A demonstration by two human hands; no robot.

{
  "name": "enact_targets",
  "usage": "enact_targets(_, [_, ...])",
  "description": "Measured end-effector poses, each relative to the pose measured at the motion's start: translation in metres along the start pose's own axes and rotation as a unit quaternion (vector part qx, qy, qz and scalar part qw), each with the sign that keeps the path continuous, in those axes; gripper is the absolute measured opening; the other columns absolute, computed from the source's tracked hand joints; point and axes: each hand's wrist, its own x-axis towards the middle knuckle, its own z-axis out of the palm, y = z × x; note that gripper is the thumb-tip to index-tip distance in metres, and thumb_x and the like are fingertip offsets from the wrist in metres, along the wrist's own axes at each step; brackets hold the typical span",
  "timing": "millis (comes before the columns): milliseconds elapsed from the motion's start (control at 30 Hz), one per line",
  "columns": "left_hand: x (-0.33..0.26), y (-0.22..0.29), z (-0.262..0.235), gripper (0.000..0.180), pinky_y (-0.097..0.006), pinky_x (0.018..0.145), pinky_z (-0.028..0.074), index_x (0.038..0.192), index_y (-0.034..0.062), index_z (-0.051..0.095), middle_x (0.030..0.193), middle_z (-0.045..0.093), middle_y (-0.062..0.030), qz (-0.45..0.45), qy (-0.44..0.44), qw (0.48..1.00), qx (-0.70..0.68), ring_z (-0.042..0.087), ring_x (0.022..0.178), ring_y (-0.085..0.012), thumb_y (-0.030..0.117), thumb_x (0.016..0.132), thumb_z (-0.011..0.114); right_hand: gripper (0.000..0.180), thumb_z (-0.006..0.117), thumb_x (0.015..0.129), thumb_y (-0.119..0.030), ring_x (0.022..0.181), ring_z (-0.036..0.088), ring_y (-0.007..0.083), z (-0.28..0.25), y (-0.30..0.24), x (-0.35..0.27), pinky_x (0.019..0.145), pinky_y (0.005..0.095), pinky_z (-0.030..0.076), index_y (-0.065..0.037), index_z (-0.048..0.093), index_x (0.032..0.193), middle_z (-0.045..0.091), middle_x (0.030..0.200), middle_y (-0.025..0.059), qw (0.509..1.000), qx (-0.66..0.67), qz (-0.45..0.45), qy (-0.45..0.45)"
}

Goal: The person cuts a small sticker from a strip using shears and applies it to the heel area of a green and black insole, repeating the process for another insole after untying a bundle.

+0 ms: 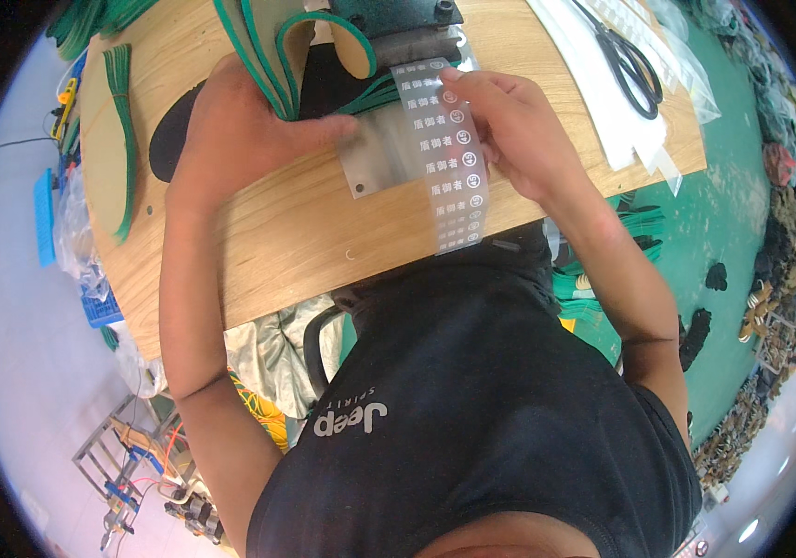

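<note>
My left hand [240, 121] is closed around the lower ends of several tan insoles [272, 42] with green edges, its thumb stretched to the right. The insoles stand curved up from the table, and one curls over beside the press. A clear film strip [444, 167] with rows of white print runs down from the dark metal press [407, 20] and over the table's front edge. Thumb and fingers of my right hand [514, 126] pinch its right side near the press. Under the film, partly covered, lies a thin shiny metal plate [370, 158].
A black pad [167, 135] lies behind my left hand. Another bundle of green-edged insoles [110, 149] is at the table's left edge. Black-handled scissors [638, 79] rest on white sheets [598, 112] at the right. The wooden tabletop [296, 237] ends close to my body.
</note>
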Motion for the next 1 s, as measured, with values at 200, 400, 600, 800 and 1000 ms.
enact_targets(200, [0.002,0.001,0.000,0.065,-0.038,0.081,0.047,0.116,0.0044,0.055,0.101,0.062,-0.0162,0.024,0.017,1.000,0.009,0.058,0.094,-0.0342,0.034,0.064,0.081,0.025,0.055,0.092,-0.021,0.060,0.059,0.0072,0.000,0.006,-0.009,0.052,0.0198,0.046,0.001,0.062,0.083,0.063,0.072,0.0029,0.993,-0.037,-0.110,0.016])
enact_targets(400, [0.001,0.003,-0.001,0.057,-0.038,0.078,0.048,0.114,0.0050,0.056,0.097,0.063,-0.0153,0.034,0.047,0.998,-0.004,0.059,0.088,-0.0353,0.027,0.066,0.079,0.023,0.054,0.093,-0.020,0.061,0.059,0.0076,-0.018,-0.001,-0.012,0.056,0.0213,0.049,0.002,0.062,0.089,0.063,0.076,0.0045,0.977,0.133,-0.130,0.104])
enact_targets(600, [-0.002,0.000,-0.015,0.024,-0.029,0.063,0.047,0.094,0.0015,0.064,0.077,0.063,-0.0055,-0.186,0.074,0.966,-0.162,0.060,0.069,-0.0153,0.011,0.072,0.065,0.022,0.054,0.093,-0.017,0.059,0.060,0.0114,-0.012,-0.006,0.008,0.054,0.0243,0.050,0.002,0.060,0.084,0.063,0.074,0.0067,0.988,0.146,-0.021,0.037])
enact_targets(800, [-0.005,-0.019,-0.016,0.017,-0.026,0.068,0.044,0.087,-0.0024,0.062,0.080,0.062,-0.0021,-0.204,0.261,0.892,-0.307,0.055,0.072,-0.0120,0.008,0.074,0.063,0.020,0.052,0.092,-0.014,0.057,0.061,0.0137,-0.002,-0.004,0.009,0.052,0.0266,0.050,0.003,0.059,0.083,0.063,0.072,0.0081,0.994,0.097,0.014,0.042])
enact_targets(1000, [-0.004,-0.014,-0.015,0.019,-0.026,0.071,0.044,0.090,-0.0018,0.061,0.082,0.061,-0.0033,-0.199,0.278,0.890,-0.303,0.055,0.075,-0.0135,0.008,0.073,0.063,0.020,0.051,0.092,-0.013,0.057,0.061,0.0142,0.002,-0.003,0.001,0.052,0.0273,0.050,0.004,0.058,0.085,0.062,0.072,0.0081,0.968,0.218,-0.032,0.119])
